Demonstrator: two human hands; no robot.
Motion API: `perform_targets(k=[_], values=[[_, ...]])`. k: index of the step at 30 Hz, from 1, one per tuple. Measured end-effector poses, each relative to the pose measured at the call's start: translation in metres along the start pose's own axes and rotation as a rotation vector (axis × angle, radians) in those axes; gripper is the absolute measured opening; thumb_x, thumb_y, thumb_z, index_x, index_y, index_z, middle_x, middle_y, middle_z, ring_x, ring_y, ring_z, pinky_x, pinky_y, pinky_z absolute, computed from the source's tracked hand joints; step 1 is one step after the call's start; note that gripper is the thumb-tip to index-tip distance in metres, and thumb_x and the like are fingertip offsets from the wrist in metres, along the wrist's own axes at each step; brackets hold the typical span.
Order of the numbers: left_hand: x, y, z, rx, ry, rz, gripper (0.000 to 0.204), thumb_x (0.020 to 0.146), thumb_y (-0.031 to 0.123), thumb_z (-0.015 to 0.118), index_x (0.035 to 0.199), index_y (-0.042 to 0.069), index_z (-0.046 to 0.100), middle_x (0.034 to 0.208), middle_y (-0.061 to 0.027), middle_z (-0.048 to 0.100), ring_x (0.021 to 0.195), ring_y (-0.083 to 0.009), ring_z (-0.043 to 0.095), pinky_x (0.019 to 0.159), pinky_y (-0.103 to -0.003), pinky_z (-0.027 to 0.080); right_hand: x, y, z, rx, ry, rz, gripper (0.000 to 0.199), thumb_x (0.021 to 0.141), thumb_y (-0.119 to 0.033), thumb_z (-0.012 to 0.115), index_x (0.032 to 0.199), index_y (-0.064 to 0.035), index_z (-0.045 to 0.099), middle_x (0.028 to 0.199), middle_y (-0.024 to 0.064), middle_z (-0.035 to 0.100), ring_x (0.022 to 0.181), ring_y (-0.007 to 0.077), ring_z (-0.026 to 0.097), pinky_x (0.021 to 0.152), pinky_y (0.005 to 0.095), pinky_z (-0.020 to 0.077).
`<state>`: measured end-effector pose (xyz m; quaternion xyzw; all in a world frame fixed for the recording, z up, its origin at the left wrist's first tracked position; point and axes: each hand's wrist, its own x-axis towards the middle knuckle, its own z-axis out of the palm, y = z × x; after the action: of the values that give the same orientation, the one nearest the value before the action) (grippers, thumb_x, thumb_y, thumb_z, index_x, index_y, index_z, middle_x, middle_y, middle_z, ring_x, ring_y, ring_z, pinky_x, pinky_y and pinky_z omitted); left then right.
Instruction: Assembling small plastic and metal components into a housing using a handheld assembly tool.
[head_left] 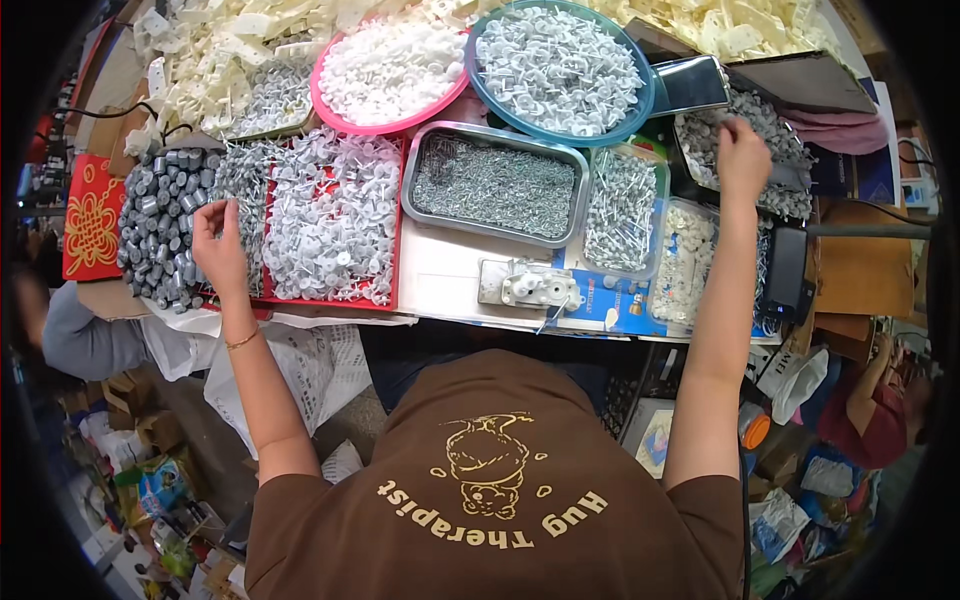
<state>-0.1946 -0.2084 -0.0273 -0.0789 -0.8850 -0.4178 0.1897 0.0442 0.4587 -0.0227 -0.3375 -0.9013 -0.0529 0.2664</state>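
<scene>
Seen from above, the person in a brown shirt has both arms stretched out over a crowded worktable (440,275). The left hand (218,245) hovers with fingers loosely curled and spread at the seam between a heap of grey metal cylinders (160,225) and a red tray (330,298) piled with white plastic pieces; whether anything is pinched between its fingers I cannot tell. The right hand (743,160) is bunched into a loose fist over a clear bin of small white-and-metal parts (775,150) at the far right, and whether it grips any I cannot tell. Between the arms sit a steel tray of tiny screws (497,185), a pink round dish (385,70) and a blue round dish (560,70), both heaped with white parts. A small white fixture (530,285) rests near the table's front edge.
</scene>
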Motion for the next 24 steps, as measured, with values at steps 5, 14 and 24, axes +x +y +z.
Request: perform_targets(k=[5,14,24], values=[[-0.024,0.040,-0.003,-0.345,-0.038,-0.030,0.015,0.092,-0.001,0.072,0.106,-0.001,0.067,0.102,-0.0039,0.070,0.093,-0.0094,0.065,0.084,-0.023,0.051,-0.034,-0.051,-0.079,0.526,0.148,0.193,0.019,0.090,-0.023,0.075,0.095,-0.0043,0.075,0.082,0.0067,0.074,0.072,0.0176,0.068,0.068,0.0293,0.0517],[-0.096,0.140,0.059,-0.800,-0.473,-0.179,0.011,0.090,-0.003,0.072,0.097,0.002,0.065,0.089,-0.0044,0.069,0.081,-0.0081,0.061,0.076,-0.022,0.049,-0.163,-0.149,-0.175,1.125,-0.738,0.096,0.005,0.088,-0.001,0.074,0.092,0.0002,0.074,0.081,0.0060,0.073,0.067,0.0097,0.068,0.058,0.0220,0.0529],[-0.147,0.207,0.074,-0.503,-0.809,0.153,0.012,0.084,-0.003,0.075,0.096,-0.001,0.075,0.093,-0.0105,0.077,0.086,-0.0176,0.074,0.079,-0.029,0.057,-0.186,-0.176,-0.141,0.831,-0.555,-0.296,0.010,0.087,-0.009,0.076,0.093,-0.0027,0.070,0.073,0.0088,0.072,0.059,0.0185,0.069,0.054,0.0280,0.0530]])
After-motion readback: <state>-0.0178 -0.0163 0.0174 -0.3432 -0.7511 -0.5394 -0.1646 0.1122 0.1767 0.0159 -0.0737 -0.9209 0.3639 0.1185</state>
